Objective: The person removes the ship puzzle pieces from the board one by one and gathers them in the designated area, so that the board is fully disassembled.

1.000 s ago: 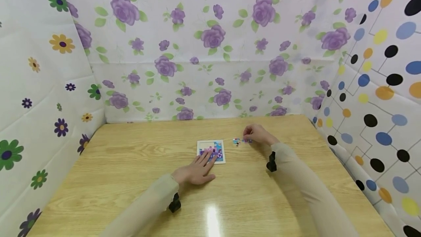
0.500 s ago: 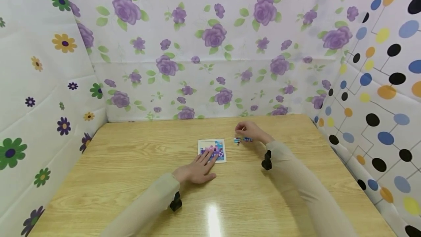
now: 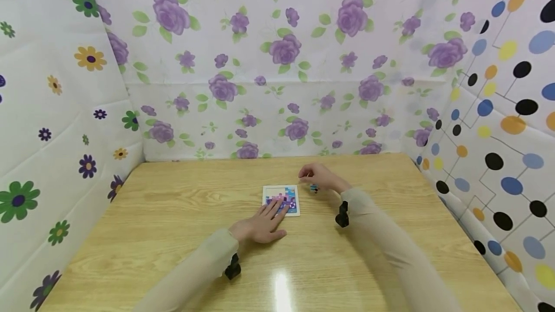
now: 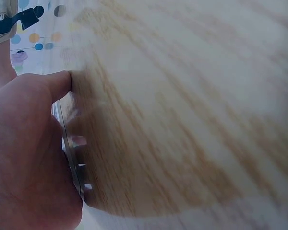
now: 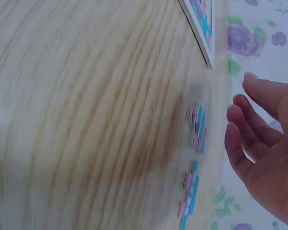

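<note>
A small jigsaw puzzle in a white frame (image 3: 294, 213) lies on the table, its picture partly filled in purple, pink and blue, with a pale bare area at the upper left. My left hand (image 3: 261, 225) rests flat on it, fingers spread over the lower part and thumb on the wood. Just beyond the frame's right side, my right hand (image 3: 320, 177) hovers with thumb and index finger brought together, pinching a puzzle piece that is almost wholly hidden. Loose puzzle pieces (image 5: 198, 127) lie below that hand, and the other fingers curl loosely in the right wrist view.
Another row of loose pieces (image 5: 189, 194) lies farther from the frame in the right wrist view. The wooden table (image 3: 182, 196) meets a flowered cloth wall (image 3: 243, 124) at the back. Patterned cloth also hangs at both sides.
My right hand has moved left from the loose pieces toward the puzzle frame, fingertips still together. My left hand has stayed on the puzzle. The head view has shifted slightly.
</note>
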A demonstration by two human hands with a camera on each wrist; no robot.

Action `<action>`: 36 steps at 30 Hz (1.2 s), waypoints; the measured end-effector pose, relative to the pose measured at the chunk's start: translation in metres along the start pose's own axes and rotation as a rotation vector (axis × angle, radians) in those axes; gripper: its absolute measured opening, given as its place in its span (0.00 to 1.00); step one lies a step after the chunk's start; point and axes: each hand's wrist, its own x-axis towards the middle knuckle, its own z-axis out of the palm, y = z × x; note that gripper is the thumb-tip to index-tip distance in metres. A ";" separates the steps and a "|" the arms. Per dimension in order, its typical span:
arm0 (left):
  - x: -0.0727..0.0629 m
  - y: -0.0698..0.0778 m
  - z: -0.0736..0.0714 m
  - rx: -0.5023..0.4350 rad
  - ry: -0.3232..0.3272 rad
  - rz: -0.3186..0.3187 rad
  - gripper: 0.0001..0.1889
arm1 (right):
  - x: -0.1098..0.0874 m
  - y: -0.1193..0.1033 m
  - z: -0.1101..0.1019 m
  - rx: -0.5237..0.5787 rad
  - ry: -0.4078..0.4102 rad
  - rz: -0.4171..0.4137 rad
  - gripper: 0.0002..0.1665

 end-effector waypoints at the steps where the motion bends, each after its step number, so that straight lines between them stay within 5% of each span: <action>1: 0.001 -0.001 0.002 -0.004 0.003 0.001 0.40 | 0.001 -0.002 0.001 -0.007 -0.003 0.001 0.09; 13: 0.004 -0.006 0.006 -0.013 0.002 -0.009 0.41 | 0.010 -0.025 0.012 -0.008 -0.078 -0.115 0.11; 36: -0.003 0.000 0.001 -0.032 -0.002 0.007 0.40 | 0.020 -0.053 0.025 -0.159 -0.254 -0.032 0.13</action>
